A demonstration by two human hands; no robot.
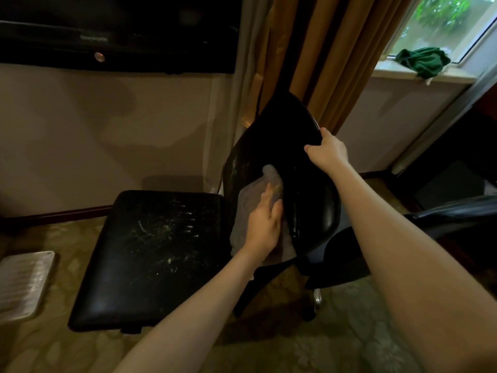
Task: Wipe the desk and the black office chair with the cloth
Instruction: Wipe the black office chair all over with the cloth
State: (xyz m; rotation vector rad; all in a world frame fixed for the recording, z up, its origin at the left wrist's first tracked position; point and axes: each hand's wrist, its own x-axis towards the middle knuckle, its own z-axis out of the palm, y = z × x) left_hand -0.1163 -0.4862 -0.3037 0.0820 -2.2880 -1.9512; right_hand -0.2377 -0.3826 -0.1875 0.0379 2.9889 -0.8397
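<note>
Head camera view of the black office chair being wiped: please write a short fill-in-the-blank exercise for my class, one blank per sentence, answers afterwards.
1. The left hand presses the grey cloth against the ____ of the chair.
2. The right hand grips the backrest at its ____ edge.
3. The crumpled cloth on the windowsill is ____ in colour.

Answers: backrest; top; green.
</note>
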